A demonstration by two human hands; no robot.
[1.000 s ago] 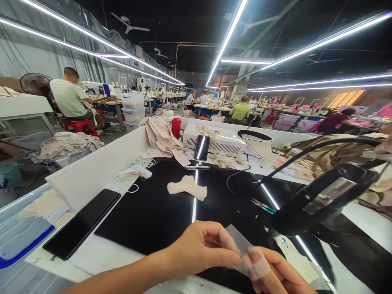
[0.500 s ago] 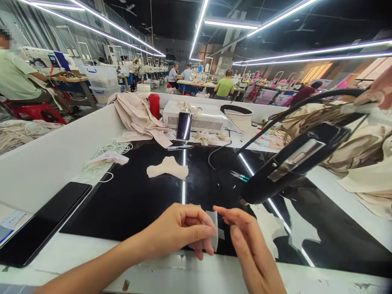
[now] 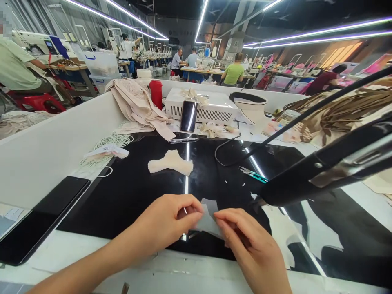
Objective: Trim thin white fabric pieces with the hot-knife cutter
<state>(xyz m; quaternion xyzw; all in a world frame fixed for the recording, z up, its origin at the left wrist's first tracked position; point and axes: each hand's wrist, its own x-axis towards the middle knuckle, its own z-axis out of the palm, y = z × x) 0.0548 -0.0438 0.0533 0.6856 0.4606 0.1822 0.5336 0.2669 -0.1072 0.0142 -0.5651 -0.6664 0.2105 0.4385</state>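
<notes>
Between my hands is a small, thin, translucent white piece (image 3: 208, 222) over the black glossy sheet (image 3: 131, 204). My left hand (image 3: 171, 218) pinches its left side between thumb and forefinger. My right hand (image 3: 249, 239) pinches its right edge, the fingertips close to those of my left hand. Beyond them a cream fabric piece (image 3: 170, 162) with several lobes lies flat on the black sheet. Small teal-handled snips (image 3: 254, 174) rest to the right. Pale cut pieces (image 3: 280, 228) lie beside my right hand.
A black arm-like tool (image 3: 306, 179) with a cable reaches in from the right. Toward the back are a phone (image 3: 188, 116), a white vented box (image 3: 205, 107), a red cup (image 3: 156, 94) and piled fabric (image 3: 137, 104). A large black device (image 3: 45, 218) lies at left. People sit farther off.
My right hand has closed on the translucent piece, which is now stretched between both hands. The black tool shows lower and farther right, and the hand at upper right is out of view.
</notes>
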